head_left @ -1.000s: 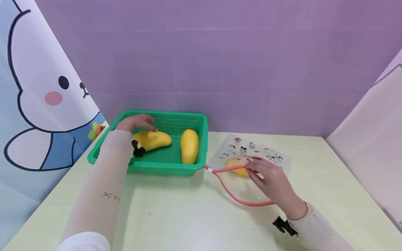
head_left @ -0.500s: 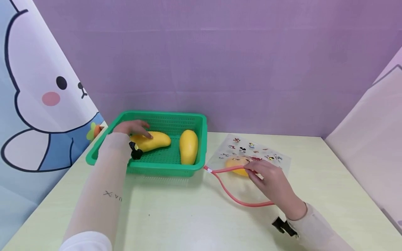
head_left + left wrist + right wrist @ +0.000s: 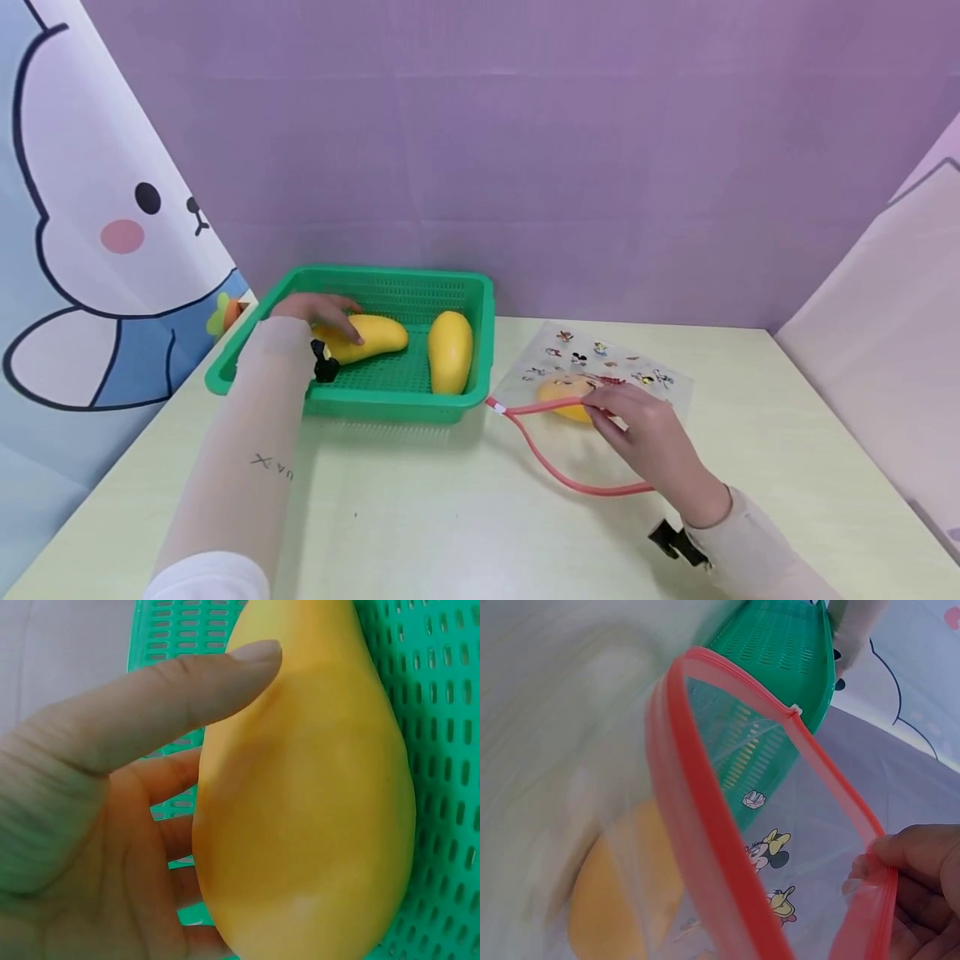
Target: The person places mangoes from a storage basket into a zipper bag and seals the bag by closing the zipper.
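My left hand (image 3: 311,308) reaches into the green basket (image 3: 390,408) and holds a yellow mango (image 3: 386,333). In the left wrist view its thumb (image 3: 217,682) lies over the mango (image 3: 315,787), while the other fingers go behind its far side. A second mango (image 3: 452,354) lies in the basket to the right. My right hand (image 3: 652,433) pinches the red rim of a clear zip bag (image 3: 521,379) printed with cartoon figures. The right wrist view shows the bag's red zip edges (image 3: 705,802) spread apart, with a yellow mango (image 3: 622,892) inside the bag.
The basket stands at the back left of the pale table (image 3: 420,533), close to the purple backdrop (image 3: 525,150). A cloth with a cartoon animal (image 3: 90,200) hangs along the left side. A white panel (image 3: 885,333) borders the right.
My left hand has lowered onto the mango in the basket, and its thumb has come down across it. The right hand has stayed in place, holding the bag's mouth apart.
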A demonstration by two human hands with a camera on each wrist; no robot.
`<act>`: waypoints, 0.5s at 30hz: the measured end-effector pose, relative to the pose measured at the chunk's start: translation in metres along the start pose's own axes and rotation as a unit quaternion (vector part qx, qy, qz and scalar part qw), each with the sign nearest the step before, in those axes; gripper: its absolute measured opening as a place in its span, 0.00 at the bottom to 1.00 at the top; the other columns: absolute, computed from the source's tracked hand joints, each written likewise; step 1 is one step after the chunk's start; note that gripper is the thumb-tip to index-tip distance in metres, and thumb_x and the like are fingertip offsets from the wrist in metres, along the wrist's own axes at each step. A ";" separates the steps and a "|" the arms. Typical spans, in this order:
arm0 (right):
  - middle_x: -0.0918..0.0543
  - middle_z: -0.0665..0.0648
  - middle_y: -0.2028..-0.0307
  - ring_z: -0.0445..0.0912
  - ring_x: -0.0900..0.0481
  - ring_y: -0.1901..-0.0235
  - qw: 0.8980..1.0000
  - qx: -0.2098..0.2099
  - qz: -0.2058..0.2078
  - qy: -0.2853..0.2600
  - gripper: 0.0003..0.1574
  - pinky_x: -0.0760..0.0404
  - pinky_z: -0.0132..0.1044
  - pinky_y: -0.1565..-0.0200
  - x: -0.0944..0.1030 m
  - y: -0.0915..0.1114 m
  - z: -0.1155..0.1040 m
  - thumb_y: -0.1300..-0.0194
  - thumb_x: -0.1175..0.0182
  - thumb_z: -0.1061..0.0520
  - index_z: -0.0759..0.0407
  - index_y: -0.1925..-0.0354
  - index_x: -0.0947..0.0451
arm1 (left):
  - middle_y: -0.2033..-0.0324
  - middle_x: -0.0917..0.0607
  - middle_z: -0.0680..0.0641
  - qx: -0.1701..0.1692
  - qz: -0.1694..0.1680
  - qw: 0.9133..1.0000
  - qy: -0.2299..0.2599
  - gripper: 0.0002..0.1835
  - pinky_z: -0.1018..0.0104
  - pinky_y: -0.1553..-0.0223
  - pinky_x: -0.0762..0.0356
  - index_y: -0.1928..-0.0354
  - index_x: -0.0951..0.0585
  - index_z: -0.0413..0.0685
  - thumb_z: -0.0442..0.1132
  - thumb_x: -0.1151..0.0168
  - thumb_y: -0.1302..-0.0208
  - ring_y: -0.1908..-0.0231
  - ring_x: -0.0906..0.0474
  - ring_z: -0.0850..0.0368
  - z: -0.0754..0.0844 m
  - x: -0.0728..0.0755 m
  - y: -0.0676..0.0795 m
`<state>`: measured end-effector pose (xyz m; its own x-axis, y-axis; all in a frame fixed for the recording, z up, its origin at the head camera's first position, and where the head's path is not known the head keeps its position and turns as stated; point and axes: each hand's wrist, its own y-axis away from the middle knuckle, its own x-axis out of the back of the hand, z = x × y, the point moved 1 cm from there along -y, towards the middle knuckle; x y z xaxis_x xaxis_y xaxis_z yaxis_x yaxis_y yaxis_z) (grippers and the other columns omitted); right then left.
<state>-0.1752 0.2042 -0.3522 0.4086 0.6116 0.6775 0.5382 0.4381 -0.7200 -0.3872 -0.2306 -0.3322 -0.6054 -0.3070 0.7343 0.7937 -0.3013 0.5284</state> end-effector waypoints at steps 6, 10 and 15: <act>0.15 0.52 0.68 0.43 0.18 0.68 1.000 -0.004 -0.004 0.001 0.22 0.20 0.26 0.67 0.001 0.000 0.000 0.64 0.27 0.73 0.59 0.66 0.17 | 0.30 0.57 0.31 0.009 0.004 1.000 -0.010 0.48 0.36 0.38 0.47 0.28 0.46 0.43 0.53 0.34 0.45 0.32 0.60 0.30 0.001 0.000 -0.001; 0.15 0.52 0.68 0.44 0.18 0.67 1.000 -0.004 -0.005 0.001 0.22 0.20 0.27 0.67 0.001 0.001 0.000 0.63 0.28 0.74 0.59 0.66 0.17 | 0.29 0.58 0.31 0.008 0.004 1.000 -0.008 0.48 0.35 0.38 0.47 0.28 0.46 0.44 0.52 0.34 0.45 0.32 0.61 0.30 0.000 0.000 -0.001; 0.15 0.52 0.68 0.43 0.18 0.68 1.000 -0.008 -0.006 0.003 0.21 0.20 0.27 0.67 0.001 0.001 -0.001 0.63 0.27 0.73 0.59 0.66 0.17 | 0.29 0.57 0.32 0.010 0.004 1.000 -0.001 0.47 0.36 0.38 0.46 0.28 0.46 0.43 0.50 0.34 0.44 0.32 0.60 0.29 0.000 -0.001 0.000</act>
<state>-0.1737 0.2044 -0.3518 0.4070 0.6021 0.6869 0.5552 0.4340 -0.7095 -0.3870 -0.2299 -0.3332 -0.5985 -0.3073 0.7399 0.7999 -0.2808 0.5304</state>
